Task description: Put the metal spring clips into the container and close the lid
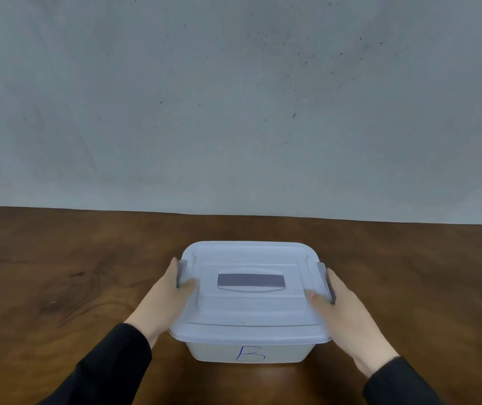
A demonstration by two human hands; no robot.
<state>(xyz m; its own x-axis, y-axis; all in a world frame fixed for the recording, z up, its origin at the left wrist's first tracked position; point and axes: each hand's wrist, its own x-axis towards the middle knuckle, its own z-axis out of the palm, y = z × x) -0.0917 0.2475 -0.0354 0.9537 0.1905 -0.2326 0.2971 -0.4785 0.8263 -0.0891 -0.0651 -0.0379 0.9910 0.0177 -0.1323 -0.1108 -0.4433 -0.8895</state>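
Note:
A white plastic container [248, 350] marked with a blue letter B stands on the table, its pale blue lid [248, 305] lying flat on top. A grey handle [250, 280] is recessed in the lid's middle. My left hand [166, 299] grips the grey left latch [181, 273], thumb on the lid. My right hand [342, 314] grips the grey right latch [328, 283] the same way. No metal spring clips are in sight; the inside of the container is hidden by the lid.
The dark brown wooden table [58, 273] reaches to a grey speckled wall [233, 97] behind. Black sleeves cover both forearms at the bottom of the view.

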